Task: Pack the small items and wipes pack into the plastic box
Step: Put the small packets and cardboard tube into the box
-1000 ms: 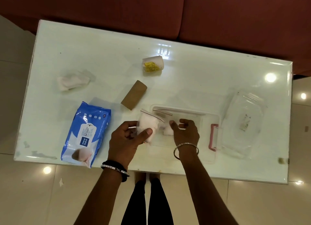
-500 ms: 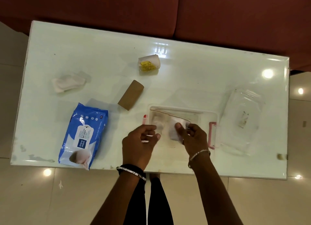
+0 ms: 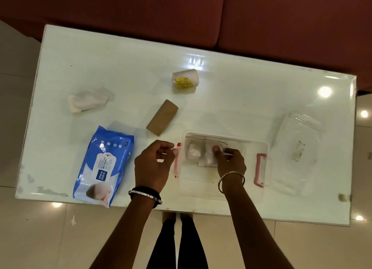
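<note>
Clear plastic box [image 3: 254, 190] sits low and right of centre in the frame, lid off; the clear lid [image 3: 298, 154] lies just beside it at right. Right hand [image 3: 230, 163] is inside the box, fingers pinched narrow on a small clear zip bag of white material [image 3: 209, 158]; a second white bundle [image 3: 193, 153] lies beside it against the box's left wall. Left hand [image 3: 154, 165] hangs just outside the box's left latch, fingers loosely curled, nothing visibly in them.

Still out on the table [image 3: 241, 91]: blue wipes pack [image 3: 104, 164] at lower left, cardboard tube [image 3: 162, 117] at centre, white-and-yellow packet [image 3: 185, 80] above centre, crumpled white bag [image 3: 87, 100] at upper left.

Risks, as judged:
- the wipes pack looks nearly as long as the box; if small items spread across the floor of the box, the pack may ride high and the lid may not seat
- the soft zip bag may spring up once released and catch under the rim
- the box is light and the table glossy, so a push from one hand may slide it toward the near edge
</note>
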